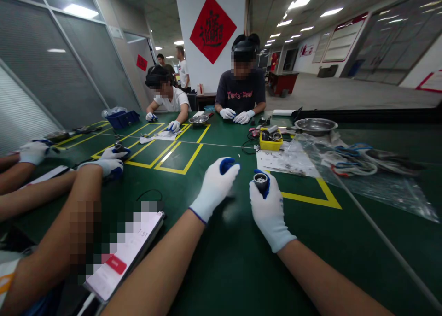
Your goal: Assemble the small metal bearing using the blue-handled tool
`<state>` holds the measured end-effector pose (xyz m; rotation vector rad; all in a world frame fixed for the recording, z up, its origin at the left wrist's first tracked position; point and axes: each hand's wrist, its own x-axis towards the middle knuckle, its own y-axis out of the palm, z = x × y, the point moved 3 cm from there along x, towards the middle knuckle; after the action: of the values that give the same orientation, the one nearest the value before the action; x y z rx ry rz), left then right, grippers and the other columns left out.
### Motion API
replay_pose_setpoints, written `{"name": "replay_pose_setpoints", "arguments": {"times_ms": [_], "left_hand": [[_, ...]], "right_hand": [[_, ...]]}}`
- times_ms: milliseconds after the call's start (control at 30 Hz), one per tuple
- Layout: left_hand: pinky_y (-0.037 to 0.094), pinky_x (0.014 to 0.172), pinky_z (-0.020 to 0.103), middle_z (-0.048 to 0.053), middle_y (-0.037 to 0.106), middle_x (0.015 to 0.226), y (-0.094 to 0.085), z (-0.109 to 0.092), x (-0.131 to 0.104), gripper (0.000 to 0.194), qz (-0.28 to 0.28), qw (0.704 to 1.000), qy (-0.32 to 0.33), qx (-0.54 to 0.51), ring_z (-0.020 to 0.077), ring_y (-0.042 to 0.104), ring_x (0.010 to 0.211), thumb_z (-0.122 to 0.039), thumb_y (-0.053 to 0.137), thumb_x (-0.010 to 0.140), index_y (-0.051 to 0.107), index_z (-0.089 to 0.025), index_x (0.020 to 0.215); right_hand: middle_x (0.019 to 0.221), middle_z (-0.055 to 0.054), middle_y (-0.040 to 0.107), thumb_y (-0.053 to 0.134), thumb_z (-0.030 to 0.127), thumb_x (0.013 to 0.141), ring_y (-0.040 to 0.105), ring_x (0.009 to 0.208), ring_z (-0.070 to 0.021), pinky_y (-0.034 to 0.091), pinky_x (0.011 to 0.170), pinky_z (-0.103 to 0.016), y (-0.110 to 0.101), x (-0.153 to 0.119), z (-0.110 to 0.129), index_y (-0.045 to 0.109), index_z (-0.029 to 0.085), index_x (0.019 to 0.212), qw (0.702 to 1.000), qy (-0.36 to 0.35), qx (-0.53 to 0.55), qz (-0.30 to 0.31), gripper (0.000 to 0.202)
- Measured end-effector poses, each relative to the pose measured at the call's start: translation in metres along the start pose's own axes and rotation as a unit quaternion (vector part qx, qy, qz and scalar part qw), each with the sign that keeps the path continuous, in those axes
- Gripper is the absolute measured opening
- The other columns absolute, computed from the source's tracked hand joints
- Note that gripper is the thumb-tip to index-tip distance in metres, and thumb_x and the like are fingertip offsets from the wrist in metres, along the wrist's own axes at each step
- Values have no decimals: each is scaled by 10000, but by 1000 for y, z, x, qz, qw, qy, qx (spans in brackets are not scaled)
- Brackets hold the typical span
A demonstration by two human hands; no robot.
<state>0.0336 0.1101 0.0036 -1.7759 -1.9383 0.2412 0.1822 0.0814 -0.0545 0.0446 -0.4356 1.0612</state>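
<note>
Green tabletop (238,270), marked with yellow tape (311,201). Nearest: left hand (218,180) half-open, nothing visible in it. Right hand (268,205) wraps a dark cylindrical part (260,182), open end up, probably so the inside shows. Beyond, white sheet (265,166) under small loose bits (290,169), likely for contrast; yellow bin (271,145) at its far edge, apparently grouping parts. Farther: metal bowl (316,130).

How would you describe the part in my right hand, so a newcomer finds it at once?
On the green table, find the yellow bin. Nearer the camera, your right hand grips a dark round part, pale-rimmed end up; unlike the bin's contents, it is held.
</note>
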Motion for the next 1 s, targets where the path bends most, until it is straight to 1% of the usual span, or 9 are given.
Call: {"name": "replay_pose_setpoints", "arguments": {"times_ms": [67,100,167,267,367,633,833,933,1000], "left_hand": [[548,995,332,90,757,1195,-12,24,4,288,-15,993,-43,105,214,702,1087,-309,528,1008,731,-220,1192],[529,1029,344,89,742,1227,-17,34,4,296,-12,982,-67,175,229,685,1131,-304,526,1002,735,-236,1199],[475,1103,417,123,698,1297,-25,49,-1,329,-8,966,-99,237,302,628,1230,-261,596,935,742,-240,1230],[456,1099,470,130,650,1338,-30,57,-9,384,31,946,-96,307,364,567,1265,-280,642,880,747,-290,1249],[486,1028,449,114,645,1306,-28,56,-12,335,62,924,-75,369,354,564,1212,-387,626,898,763,-325,1198],[494,982,427,92,678,1222,-23,53,-10,213,55,918,-63,387,326,577,1157,-409,633,930,788,-315,1041],[480,992,432,93,685,1217,-22,53,-11,222,49,923,-61,378,326,583,1165,-404,618,942,765,-289,1063],[473,1003,448,88,672,1261,-21,53,-11,271,43,929,-65,363,341,568,1206,-447,649,916,762,-317,1125],[470,1000,447,81,668,1268,-20,52,-11,245,44,929,-69,361,344,561,1220,-444,655,914,776,-336,1098]], "right_hand": [[1069,-137,758,608,412,789,712,1031,-319,538,1003,-517,0,2,-2,673,190,1102,1000,27,1,4,389],[1043,-132,759,616,406,770,712,1014,-322,540,995,-525,0,3,-3,676,194,1065,999,35,4,16,368],[1021,-127,757,625,386,735,709,1001,-331,541,989,-543,-2,3,-3,680,199,1015,998,41,10,42,342],[999,-124,754,624,353,701,706,985,-337,541,983,-554,-6,1,-1,684,206,950,997,34,13,71,295],[974,-111,756,622,332,687,705,956,-331,551,960,-548,-8,-1,0,690,215,918,995,26,11,91,268],[931,-73,757,609,313,693,709,896,-306,588,875,-497,-8,-2,5,709,226,915,992,45,2,114,259],[892,-75,759,613,313,698,716,896,-304,586,885,-488,-9,-3,12,699,222,887,991,39,6,127,227],[905,-77,762,612,319,691,721,908,-309,584,898,-495,-10,-2,13,703,223,892,990,42,8,131,240],[907,-74,763,608,315,686,723,911,-309,583,902,-496,-9,-3,14,705,223,896,990,46,9,135,249]]}}
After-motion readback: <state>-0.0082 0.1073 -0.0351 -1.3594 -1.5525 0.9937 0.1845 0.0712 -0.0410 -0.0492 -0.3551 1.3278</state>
